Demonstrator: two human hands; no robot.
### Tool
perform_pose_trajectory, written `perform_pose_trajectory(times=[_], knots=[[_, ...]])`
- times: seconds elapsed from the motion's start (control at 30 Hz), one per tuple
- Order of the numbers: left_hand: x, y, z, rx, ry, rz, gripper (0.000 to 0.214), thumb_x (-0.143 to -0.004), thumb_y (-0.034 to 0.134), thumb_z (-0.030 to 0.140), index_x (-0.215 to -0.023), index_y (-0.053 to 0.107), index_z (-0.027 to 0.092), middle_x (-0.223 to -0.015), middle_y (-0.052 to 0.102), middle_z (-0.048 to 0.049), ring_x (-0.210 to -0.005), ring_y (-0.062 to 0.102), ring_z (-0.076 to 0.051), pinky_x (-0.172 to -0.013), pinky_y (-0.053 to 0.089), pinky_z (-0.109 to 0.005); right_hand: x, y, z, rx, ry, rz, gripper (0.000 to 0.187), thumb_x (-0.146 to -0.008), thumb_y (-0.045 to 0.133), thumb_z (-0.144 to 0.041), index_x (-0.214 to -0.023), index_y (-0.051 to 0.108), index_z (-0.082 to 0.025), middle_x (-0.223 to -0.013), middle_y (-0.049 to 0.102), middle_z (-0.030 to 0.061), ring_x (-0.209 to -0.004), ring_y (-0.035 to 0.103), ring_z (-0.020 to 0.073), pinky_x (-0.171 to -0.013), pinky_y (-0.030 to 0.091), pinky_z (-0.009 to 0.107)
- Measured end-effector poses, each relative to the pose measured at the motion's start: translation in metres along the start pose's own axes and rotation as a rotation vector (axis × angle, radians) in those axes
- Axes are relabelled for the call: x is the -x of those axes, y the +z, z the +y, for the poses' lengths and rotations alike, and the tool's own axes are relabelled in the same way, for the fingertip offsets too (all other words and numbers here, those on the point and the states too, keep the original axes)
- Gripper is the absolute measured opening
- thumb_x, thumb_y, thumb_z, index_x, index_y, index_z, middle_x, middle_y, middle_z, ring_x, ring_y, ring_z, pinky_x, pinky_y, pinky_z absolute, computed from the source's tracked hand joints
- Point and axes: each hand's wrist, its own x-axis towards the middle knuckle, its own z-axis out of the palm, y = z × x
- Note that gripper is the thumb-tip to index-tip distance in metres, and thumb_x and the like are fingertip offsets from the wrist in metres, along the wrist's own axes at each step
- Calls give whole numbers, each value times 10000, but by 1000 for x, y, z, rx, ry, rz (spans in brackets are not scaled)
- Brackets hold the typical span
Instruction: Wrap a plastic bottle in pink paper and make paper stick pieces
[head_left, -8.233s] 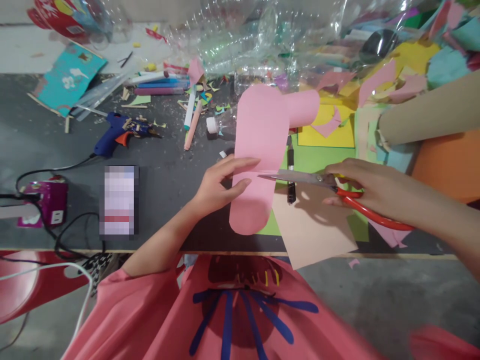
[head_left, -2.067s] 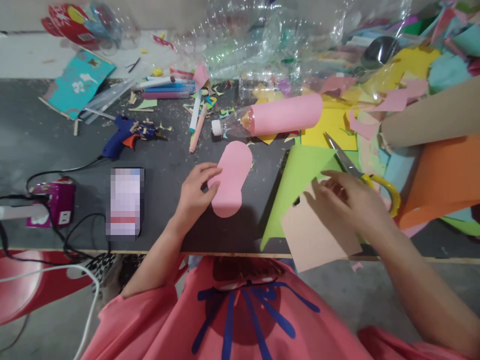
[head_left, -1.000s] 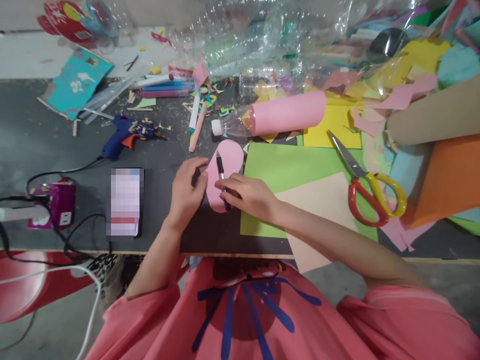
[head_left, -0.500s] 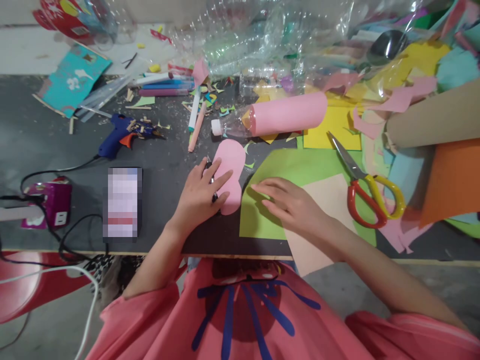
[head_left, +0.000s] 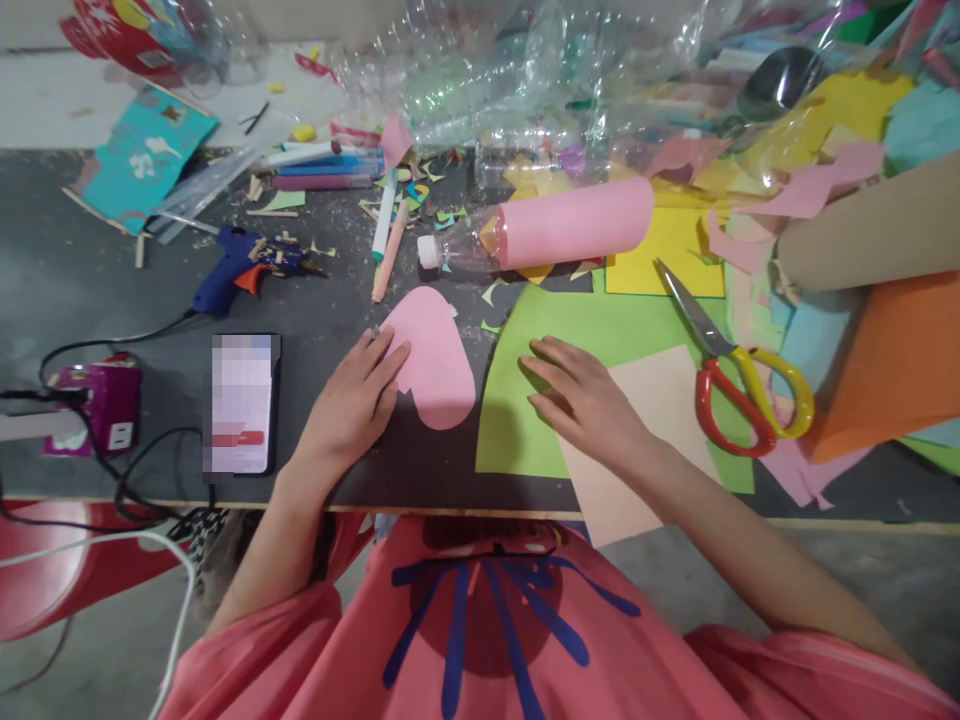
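A two-lobed pink cutout (head_left: 439,370) lies on the dark table (head_left: 337,310), about midway along its near edge and a little in from it. The left hand (head_left: 349,405) rests on the cutout's left side, its fingers spread a little apart and their tips on the paper. A small tip shows beside that hand's fingers — perhaps a pen, though the hand covers too much to be sure.

The right hand (head_left: 574,385) is over the green sheet (head_left: 502,400), just right of the cutout, fingers slightly apart with nothing between them; whether they touch the sheet I cannot tell. The beige sheet (head_left: 607,490) lies on the green one and sticks out past the table's near edge. The scissors (head_left: 716,345) lie to the right, blades together and pointing toward the far edge, their tips on the yellow sheet (head_left: 675,270).

Beyond the cutout a pink-wrapped bottle (head_left: 574,225) lies on its side, white cap to the left. Left of the left hand is the phone (head_left: 251,400) — with the glue gun (head_left: 232,270) behind it and a purple box (head_left: 101,400) toward the near left corner.
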Motion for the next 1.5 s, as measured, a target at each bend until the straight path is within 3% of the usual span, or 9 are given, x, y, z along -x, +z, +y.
perform_pose_trajectory(times=[0.23, 0.43, 0.53, 0.63, 1.13, 1.2, 1.3, 1.37, 1.5], knots=[[-6, -2, 2, 55, -47, 106, 483, -876, 379, 102, -1290, 580, 247, -1443, 531, -66, -1359, 481, -231, -1133, 429, -458, -1, 1, 0, 3, -8, 20, 342, -955, 445, -317, -1260, 555, -208, -1359, 599, 138, -1297, 535, 296, -1020, 476, 559], [-35, -1, 37, -2, 128, 77, 398, -963, 321, 164, -1237, 610, 160, -1437, 532, -111, -1362, 475, -198, -1140, 416, -378, -1, 2, 1, -7, 7, 17, 346, -957, 439, -332, -1237, 588, -194, -1361, 597, 150, -1301, 529, 304, -1028, 468, 556], [-45, 7, 54, -80, 205, -38, 417, -971, 392, 259, -1340, 538, 131, -1472, 482, -156, -1424, 379, -293, -1171, 341, -494, -1, 2, 1, -9, 6, 17, 346, -955, 448, -332, -1236, 591, -191, -1365, 592, 153, -1305, 525, 304, -1042, 461, 537], [-44, 13, 60, -162, 152, -71, 574, -916, 517, 411, -1434, 447, 172, -1525, 404, -165, -1443, 284, -423, -1125, 323, -616, -1, 2, 1, -16, 6, 5, 349, -957, 441, -332, -1250, 579, -203, -1376, 584, 145, -1314, 516, 300, -1046, 456, 536], [-18, 2, 18, -80, 37, -101, 551, -940, 378, 310, -1469, 346, 158, -1556, 355, -151, -1458, 312, -297, -1151, 323, -516, -1, 2, 0, 4, -1, 23, 325, -948, 460, -313, -1215, 596, -188, -1362, 600, 146, -1301, 535, 297, -1043, 472, 525], [-17, 3, 17, -91, -20, -3, 532, -903, 443, 329, -1392, 421, 122, -1472, 461, -181, -1381, 425, -309, -1110, 385, -487, -2, 2, 0, 12, -9, 27, 317, -948, 460, -309, -1208, 596, -189, -1354, 607, 141, -1290, 546, 296, -1031, 483, 521], [-17, 3, 17, -138, -116, 105, 285, -851, 525, 358, -1050, 598, 169, -1106, 655, -145, -1087, 605, -308, -947, 494, -453, -2, 1, 0, 25, -23, 32, 319, -951, 454, -309, -1196, 601, -167, -1340, 614, 155, -1273, 559, 304, -1010, 497, 523], [-18, 1, 16, -142, -157, 121, 138, -843, 533, 343, -864, 584, 217, -933, 639, -95, -942, 613, -281, -857, 511, -429, -2, 1, 0, 29, -31, 38, 323, -951, 458, -308, -1192, 605, -152, -1333, 616, 168, -1267, 563, 307, -1006, 501, 519], [-22, -9, 21, -103, -267, 128, 119, -839, 515, 325, -797, 542, 217, -967, 597, -100, -937, 580, -285, -858, 492, -444, -1, 2, 1, 28, -34, 47, 329, -949, 467, -305, -1202, 605, -146, -1336, 614, 171, -1269, 560, 308, -1013, 494, 521]])
